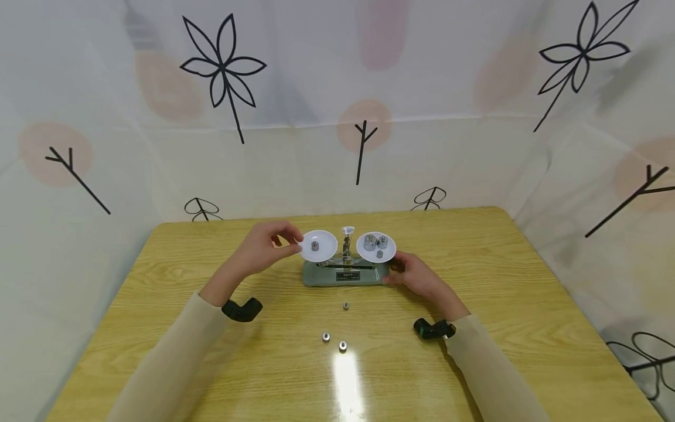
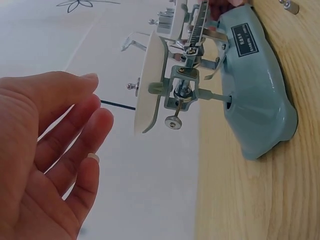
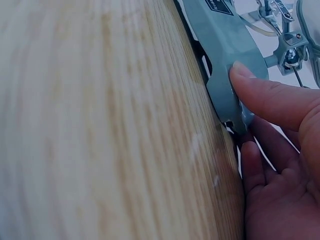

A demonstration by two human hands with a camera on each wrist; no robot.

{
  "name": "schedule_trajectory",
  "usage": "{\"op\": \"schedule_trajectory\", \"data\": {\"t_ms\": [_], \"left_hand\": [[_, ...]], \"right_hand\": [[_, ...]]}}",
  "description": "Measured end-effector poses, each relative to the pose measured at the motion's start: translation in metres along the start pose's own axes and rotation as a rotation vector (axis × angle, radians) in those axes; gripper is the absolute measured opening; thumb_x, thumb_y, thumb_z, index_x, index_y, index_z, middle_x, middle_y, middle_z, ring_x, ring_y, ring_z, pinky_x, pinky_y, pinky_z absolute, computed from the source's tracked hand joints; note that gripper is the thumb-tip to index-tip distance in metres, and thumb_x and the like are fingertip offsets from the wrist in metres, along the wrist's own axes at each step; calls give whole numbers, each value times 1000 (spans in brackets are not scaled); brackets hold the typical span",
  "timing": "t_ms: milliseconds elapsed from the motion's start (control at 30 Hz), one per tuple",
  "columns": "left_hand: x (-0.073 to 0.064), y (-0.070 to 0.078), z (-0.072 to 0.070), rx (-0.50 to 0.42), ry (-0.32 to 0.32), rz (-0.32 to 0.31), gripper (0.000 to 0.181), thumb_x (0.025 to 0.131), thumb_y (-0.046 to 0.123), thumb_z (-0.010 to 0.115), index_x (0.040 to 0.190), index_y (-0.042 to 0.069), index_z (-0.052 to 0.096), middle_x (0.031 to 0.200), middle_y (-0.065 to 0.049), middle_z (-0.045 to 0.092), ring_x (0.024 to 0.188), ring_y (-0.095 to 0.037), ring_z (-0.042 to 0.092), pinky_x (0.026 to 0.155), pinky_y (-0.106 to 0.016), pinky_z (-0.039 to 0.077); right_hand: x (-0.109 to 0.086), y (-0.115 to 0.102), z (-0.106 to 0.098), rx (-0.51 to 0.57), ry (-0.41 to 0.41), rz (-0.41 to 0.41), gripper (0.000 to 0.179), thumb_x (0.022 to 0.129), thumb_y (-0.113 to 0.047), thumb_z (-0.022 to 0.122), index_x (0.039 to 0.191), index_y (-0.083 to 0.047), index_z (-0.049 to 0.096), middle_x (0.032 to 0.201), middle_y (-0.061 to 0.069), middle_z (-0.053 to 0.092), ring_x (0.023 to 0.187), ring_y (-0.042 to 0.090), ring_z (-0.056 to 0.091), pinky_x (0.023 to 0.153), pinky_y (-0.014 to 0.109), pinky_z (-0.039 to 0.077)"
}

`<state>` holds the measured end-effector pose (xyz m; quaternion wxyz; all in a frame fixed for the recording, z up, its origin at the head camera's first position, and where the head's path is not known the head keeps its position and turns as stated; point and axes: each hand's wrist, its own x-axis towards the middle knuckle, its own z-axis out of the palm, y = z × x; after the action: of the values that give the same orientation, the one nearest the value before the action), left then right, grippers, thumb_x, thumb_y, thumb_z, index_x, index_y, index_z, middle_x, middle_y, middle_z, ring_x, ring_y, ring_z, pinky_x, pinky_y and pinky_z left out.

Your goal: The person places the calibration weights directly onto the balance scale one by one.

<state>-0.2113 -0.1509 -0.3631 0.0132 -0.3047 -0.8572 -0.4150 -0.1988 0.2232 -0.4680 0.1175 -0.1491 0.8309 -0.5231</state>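
A balance scale with a grey-green base [image 1: 320, 276] stands on the table, its two white pans raised. The left pan [image 1: 327, 251] holds one small metal weight [image 1: 314, 246]. On the right pan [image 1: 364, 255] sit a large weight [image 1: 370, 242] and two smaller ones. Beside the left pan's outer rim is my left hand [image 1: 263, 246], fingers loosely bent; the left wrist view shows a gap between fingertips and pan [image 2: 150, 85]. My right hand [image 1: 416, 274] grips the right end of the base, thumb [image 3: 265, 97] on the front and fingers behind it.
Three small weights lie on the table in front of the scale: one [image 1: 345, 305] nearer the base, two others [image 1: 326, 337] closer to me. A patterned cloth [image 1: 295, 170] hangs behind the table's far edge.
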Motion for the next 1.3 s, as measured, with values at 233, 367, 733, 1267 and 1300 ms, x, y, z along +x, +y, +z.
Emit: {"op": "schedule_trajectory", "data": {"t_ms": [233, 367, 733, 1267, 1300], "left_hand": [[-19, 3, 1, -46, 11, -23, 11, 90, 16, 77, 100, 16, 73, 96, 5, 70, 88, -12, 63, 72, -37, 46], [-28, 4, 5, -46, 9, -14, 12, 90, 13, 76, 100, 18, 72, 96, 4, 70, 88, -12, 63, 72, -35, 46], [-51, 9, 22, -120, -35, 5, 13, 91, 15, 75, 104, 17, 72, 100, 1, 71, 92, -12, 65, 74, -42, 50], [-74, 3, 65, -210, -156, -7, 15, 90, 7, 75, 104, 9, 72, 103, -9, 71, 94, -17, 66, 77, -34, 51], [-75, 3, 68, -215, -166, -10, 15, 90, 6, 75, 104, 8, 72, 104, -9, 71, 95, -17, 66, 77, -34, 51]], "right_hand": [[1, 1, 0, -11, 2, 9, 61, 85, -8, 78, 139, 4, 51, 137, 21, 55, 128, 38, 50, 107, 54, 38], [2, 0, 0, -14, 0, 4, 61, 85, -8, 78, 139, 4, 51, 137, 21, 55, 128, 39, 50, 107, 54, 39], [1, -1, -1, -10, 4, 7, 63, 85, -8, 78, 141, 4, 50, 139, 22, 54, 129, 40, 49, 107, 54, 39], [0, -2, 0, -12, 16, 26, 62, 85, -6, 78, 140, 4, 50, 138, 21, 54, 129, 39, 50, 107, 53, 39], [-1, -3, 0, -13, 15, 25, 62, 85, -7, 78, 140, 4, 50, 138, 21, 54, 129, 39, 50, 107, 53, 39]]}}
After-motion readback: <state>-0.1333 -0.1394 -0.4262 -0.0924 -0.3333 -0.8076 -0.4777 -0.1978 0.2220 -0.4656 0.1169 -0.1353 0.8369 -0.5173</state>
